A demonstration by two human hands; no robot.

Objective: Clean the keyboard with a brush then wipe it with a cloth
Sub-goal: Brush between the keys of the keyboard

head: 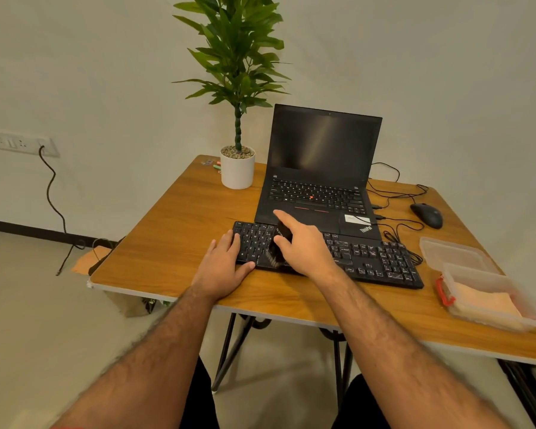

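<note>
A long black keyboard (369, 258) lies on the wooden table (180, 230) in front of an open laptop. My right hand (304, 246) is closed around a black brush (277, 252), index finger stretched forward, and the bristles rest on the keyboard's left-middle keys. My left hand (226, 264) lies flat on the keyboard's left end, with fingers on the keys and thumb along the front edge. A folded peach cloth (483, 301) sits in a clear plastic box at the right.
The black laptop (319, 181) stands open behind the keyboard. A potted plant in a white pot (237, 170) is at the back. A black mouse (426, 215) and loose cables lie at the right, beside a clear box lid (452, 252). The table's front edge is close to me.
</note>
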